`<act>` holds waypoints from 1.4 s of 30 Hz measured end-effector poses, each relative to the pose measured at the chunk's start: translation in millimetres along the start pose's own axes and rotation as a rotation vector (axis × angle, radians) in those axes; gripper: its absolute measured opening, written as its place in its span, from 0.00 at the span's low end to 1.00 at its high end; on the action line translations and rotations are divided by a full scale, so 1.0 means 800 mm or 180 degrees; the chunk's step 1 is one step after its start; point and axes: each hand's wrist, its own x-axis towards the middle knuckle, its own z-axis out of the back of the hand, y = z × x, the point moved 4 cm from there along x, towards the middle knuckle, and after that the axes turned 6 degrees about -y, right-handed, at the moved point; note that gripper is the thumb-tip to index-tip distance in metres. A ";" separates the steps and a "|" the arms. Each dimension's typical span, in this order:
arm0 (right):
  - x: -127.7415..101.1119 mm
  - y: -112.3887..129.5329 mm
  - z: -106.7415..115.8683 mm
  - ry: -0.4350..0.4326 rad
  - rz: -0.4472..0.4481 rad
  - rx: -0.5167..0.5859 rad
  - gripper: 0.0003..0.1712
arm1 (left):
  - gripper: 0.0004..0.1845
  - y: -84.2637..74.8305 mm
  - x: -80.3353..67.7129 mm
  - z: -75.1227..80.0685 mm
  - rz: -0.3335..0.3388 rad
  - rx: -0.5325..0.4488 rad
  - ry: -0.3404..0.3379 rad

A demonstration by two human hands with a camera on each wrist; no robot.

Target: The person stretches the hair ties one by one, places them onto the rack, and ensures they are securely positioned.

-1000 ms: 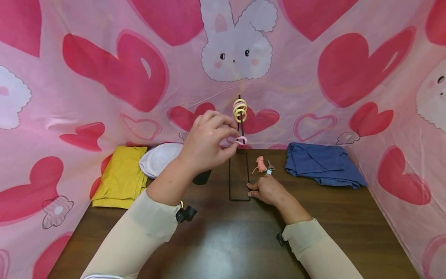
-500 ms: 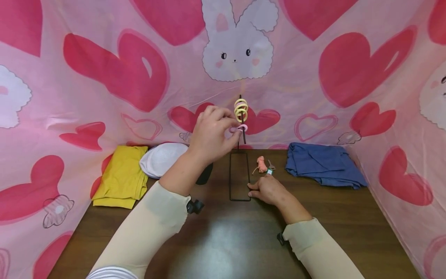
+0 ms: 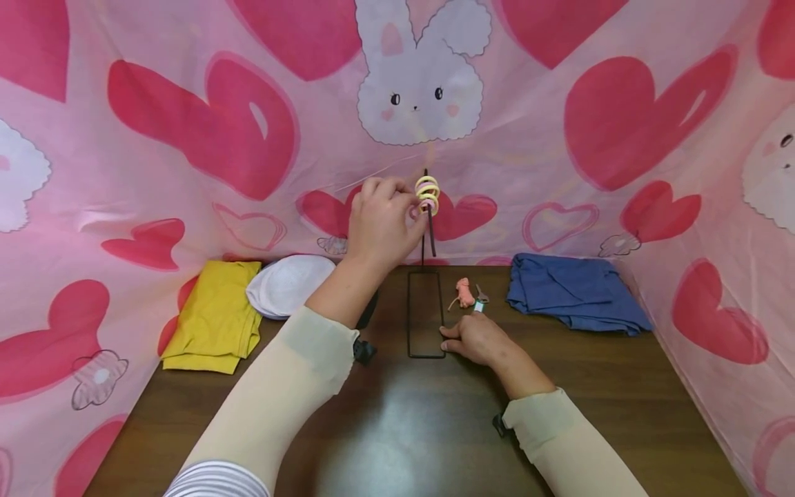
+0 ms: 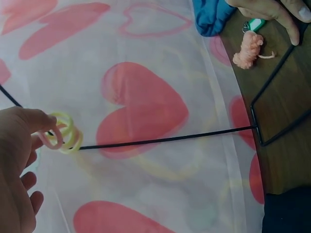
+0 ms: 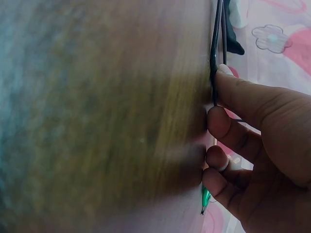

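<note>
Pinching a pink hair tie high on the thin black wire stand, the left hand holds it right against the yellow hair ties already on the rod. The right hand, fingers curled, presses the stand's wire base to the table. A sideways tug on the rod could tip the light stand or slide the yellow ties off; the peach yarn bundle lies just beyond the right hand.
</note>
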 end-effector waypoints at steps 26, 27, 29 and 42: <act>0.002 0.002 0.001 0.0003 -0.0025 0.0047 0.21 | 0.18 0.027 -0.046 -0.009 0.0350 0.0150 0.0275; 0.002 0.003 0.001 0.0005 -0.0013 0.0039 0.21 | 0.18 0.028 -0.052 -0.007 0.0345 0.0105 0.0267; 0.003 0.003 0.002 0.0008 -0.0014 0.0051 0.21 | 0.17 0.030 -0.062 -0.004 0.0345 0.0038 0.0271; 0.004 0.003 0.002 0.0067 -0.0061 0.0018 0.21 | 0.15 0.054 -0.131 -0.007 0.0388 -0.0323 0.0403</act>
